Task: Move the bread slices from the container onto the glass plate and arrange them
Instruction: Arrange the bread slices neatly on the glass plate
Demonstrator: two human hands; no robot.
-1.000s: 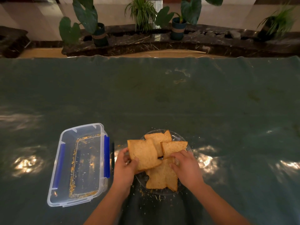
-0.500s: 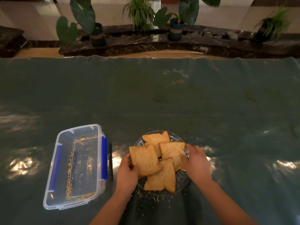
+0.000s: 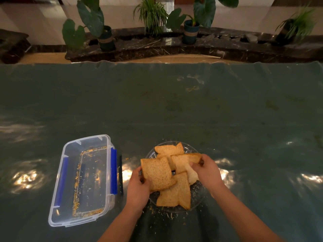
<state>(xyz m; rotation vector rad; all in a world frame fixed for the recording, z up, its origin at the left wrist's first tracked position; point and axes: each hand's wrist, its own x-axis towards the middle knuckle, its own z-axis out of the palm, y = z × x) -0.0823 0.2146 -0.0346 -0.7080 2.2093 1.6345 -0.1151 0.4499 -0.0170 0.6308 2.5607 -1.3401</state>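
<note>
Brown bread, four slices (image 3: 172,177), lay overlapped on the glass plate (image 3: 198,198) near the table's front edge as I watched from afar. The left hand (image 3: 139,188) had its fingers closed on the near-left slice (image 3: 157,172), thumb on the outer edge, the slice tipped up over its neighbours. The right hand (image 3: 208,172) pinched the right slice (image 3: 185,163) at its far corner and lifted it, so that it bent and showed a paler underside. The far slice (image 3: 167,150) and the near slice (image 3: 176,193) rested flat, untouched.

The container (image 3: 83,180) stood just left of the plate, apart from it, holding only crumbs, so I judged the transfer done and only the arranging left.

The risks, as I read them: the right slice, held by one corner and sagging, could tear or fold under its own weight. The near slice reached the plate's front rim, and a nudge from either hand could push it onto the table (image 3: 174,110). The plate was light glass on a glossy cover; a sideways press could make it slide. More crumbs (image 3: 162,213) would likely fall around the rim.

I could read no brand, label or writing on anything. The container showed only plain blue clips (image 3: 113,172). Potted plants (image 3: 152,14) lined a dark ledge behind the table.
</note>
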